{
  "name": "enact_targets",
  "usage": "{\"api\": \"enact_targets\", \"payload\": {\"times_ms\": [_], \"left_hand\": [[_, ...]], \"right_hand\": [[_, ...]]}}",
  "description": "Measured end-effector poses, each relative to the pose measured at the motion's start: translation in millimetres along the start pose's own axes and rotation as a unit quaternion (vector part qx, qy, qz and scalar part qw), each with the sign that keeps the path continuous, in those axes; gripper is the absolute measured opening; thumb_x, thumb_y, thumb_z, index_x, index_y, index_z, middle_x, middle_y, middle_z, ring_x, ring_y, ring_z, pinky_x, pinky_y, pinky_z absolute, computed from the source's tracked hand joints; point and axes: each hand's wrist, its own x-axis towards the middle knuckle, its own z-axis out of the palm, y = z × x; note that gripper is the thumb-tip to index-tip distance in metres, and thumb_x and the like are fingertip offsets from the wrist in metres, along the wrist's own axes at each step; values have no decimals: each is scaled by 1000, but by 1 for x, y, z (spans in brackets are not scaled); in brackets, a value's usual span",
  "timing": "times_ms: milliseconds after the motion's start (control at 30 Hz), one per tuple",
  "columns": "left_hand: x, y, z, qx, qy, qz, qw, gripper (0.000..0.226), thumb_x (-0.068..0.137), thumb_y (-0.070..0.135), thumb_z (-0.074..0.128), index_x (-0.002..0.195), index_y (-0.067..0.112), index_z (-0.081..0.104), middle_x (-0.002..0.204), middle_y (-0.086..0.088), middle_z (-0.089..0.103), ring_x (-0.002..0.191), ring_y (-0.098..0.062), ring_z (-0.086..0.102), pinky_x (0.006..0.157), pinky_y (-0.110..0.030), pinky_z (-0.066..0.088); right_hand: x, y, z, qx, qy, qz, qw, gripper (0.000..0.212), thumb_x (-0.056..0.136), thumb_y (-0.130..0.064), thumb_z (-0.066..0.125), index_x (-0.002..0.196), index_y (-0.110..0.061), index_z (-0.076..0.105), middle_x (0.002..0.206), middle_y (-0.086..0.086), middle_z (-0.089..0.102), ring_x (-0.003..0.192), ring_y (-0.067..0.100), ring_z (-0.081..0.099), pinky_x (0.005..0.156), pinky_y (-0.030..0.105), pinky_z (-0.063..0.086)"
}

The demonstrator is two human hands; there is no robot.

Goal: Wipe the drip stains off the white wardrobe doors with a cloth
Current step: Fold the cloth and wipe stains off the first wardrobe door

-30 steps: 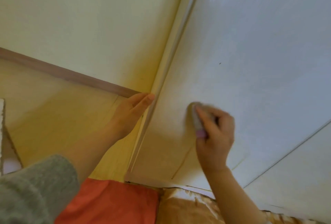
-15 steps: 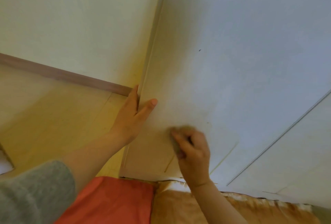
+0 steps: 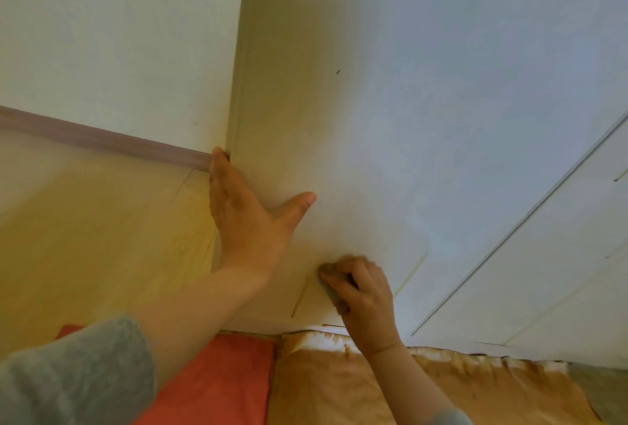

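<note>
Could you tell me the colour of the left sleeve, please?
The fabric sleeve is grey, head view.

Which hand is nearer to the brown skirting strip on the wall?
Left. The left hand holds the wardrobe door edge, beside the end of the skirting strip. The right hand presses the cloth low on the door face, apart from the strip.

The wall [image 3: 119, 51] is standing left of the wardrobe door [image 3: 407, 119], a skirting board [image 3: 102, 141] running along its foot above the floor [image 3: 85, 237]. The left hand [image 3: 244, 220] is gripping the door's left edge, thumb on its front. Just below and right, the right hand [image 3: 360, 292] is pressing a cloth [image 3: 331, 285] to the door's lower part. A cushion [image 3: 221, 380] and, right of it, a blanket [image 3: 339, 397] are lying beneath the door.
</note>
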Motion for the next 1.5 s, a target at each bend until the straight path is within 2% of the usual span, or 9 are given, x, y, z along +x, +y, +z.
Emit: {"api": "enact_targets", "payload": {"times_ms": [200,367,467,567,700,800,1000,1300,1500], "left_hand": [[2,1,2,8,5,-7,1000,138,62,51,87,156,19,-8,163,2,5,150,-20,6,122,-51,14],[4,3,5,15,21,-13,1000,139,58,53,88,156,20,-5,161,-1,11,149,-24,10,120,-55,18],[3,3,6,15,23,-11,1000,138,59,52,88,156,19,-4,161,-1,10,149,-25,10,120,-56,17],[3,3,6,21,29,-8,999,139,58,51,89,156,15,-3,161,-4,11,149,-27,10,120,-56,16],[4,5,7,23,23,-7,999,140,57,52,89,156,18,-4,161,-3,11,149,-26,10,121,-53,13],[3,5,7,25,21,-8,999,142,55,51,90,156,18,-5,162,-4,9,150,-26,7,122,-51,10],[4,3,9,30,29,-9,999,142,54,53,89,156,17,-4,161,-6,11,149,-29,9,121,-55,14],[3,3,9,30,31,1,999,141,56,50,90,156,15,-3,160,-7,11,149,-29,9,121,-54,13],[4,3,10,32,33,-2,999,141,54,52,90,156,15,-1,160,-10,13,148,-30,12,120,-54,16]], "right_hand": [[43,-5,-50,-5,140,87,986,32,84,-5,54,106,-10,76,101,-3,48,90,17,48,78,23,41],[100,25,-78,-6,295,175,939,27,94,-16,53,112,-15,73,112,6,54,101,22,49,86,27,42],[82,22,-59,-1,268,146,952,27,99,-24,47,113,-17,69,111,2,52,101,19,50,88,24,41],[27,17,-30,18,143,77,987,22,85,1,58,98,-11,72,101,-1,53,93,22,54,80,29,45],[-31,13,-11,20,-2,93,995,10,80,-1,75,84,-10,74,94,-4,56,84,17,56,67,36,49],[-8,13,-38,3,92,173,981,34,76,1,52,96,-13,77,98,-4,51,89,16,49,73,27,44],[69,48,-80,-10,300,244,922,29,92,-10,49,107,-7,73,110,6,54,102,27,56,85,31,46],[-46,32,-20,7,6,191,982,39,63,14,50,87,-7,73,102,-3,51,91,23,54,79,15,40],[10,43,-71,-19,186,221,957,38,81,-9,42,100,-4,75,108,3,50,100,20,51,85,24,42]]}}
